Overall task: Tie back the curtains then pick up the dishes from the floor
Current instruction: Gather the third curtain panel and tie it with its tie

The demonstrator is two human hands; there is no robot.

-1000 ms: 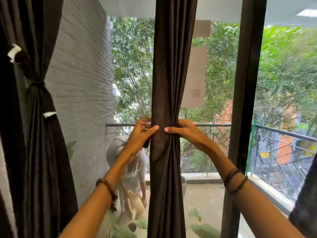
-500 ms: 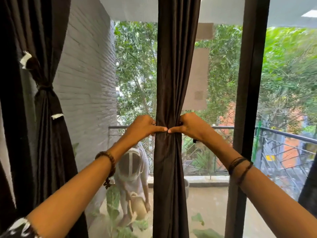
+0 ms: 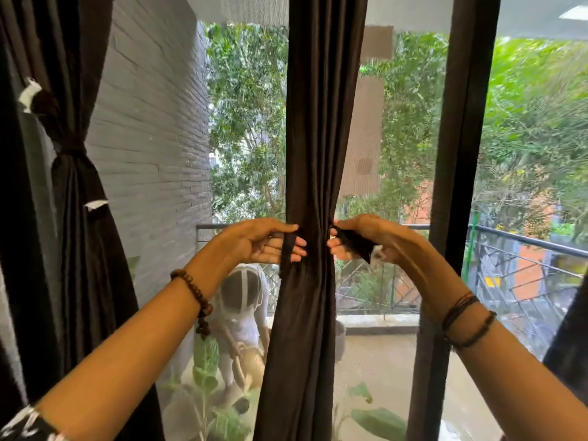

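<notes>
While we stand at the glass door, our left hand (image 3: 264, 241) and right hand (image 3: 359, 238) sit at either side of the middle curtain (image 3: 315, 138), a dark brown panel gathered into a narrow column that hangs straight down the centre of the view. Our left fingers curl around one end of a dark tie strip (image 3: 289, 246) that lies against the curtain's left edge; our right thumb and fingers pinch the other dark end (image 3: 354, 241), a bunched piece with a pale tip showing behind the palm. Both ends stand apart — they do not meet in front of the fabric.

At far left a second curtain (image 3: 76, 218) is already cinched by a dark band, with white tags showing above and below it. No writing on the tags can be read.

Through the glass, a person (image 3: 241, 300) on the balcony bends over, holding a tan watering can (image 3: 251, 366) above leafy plants (image 3: 203, 361); whether the can holds anything we cannot tell. A grey pot (image 3: 339, 338) stands just right of the curtain, its contents hidden.
</notes>
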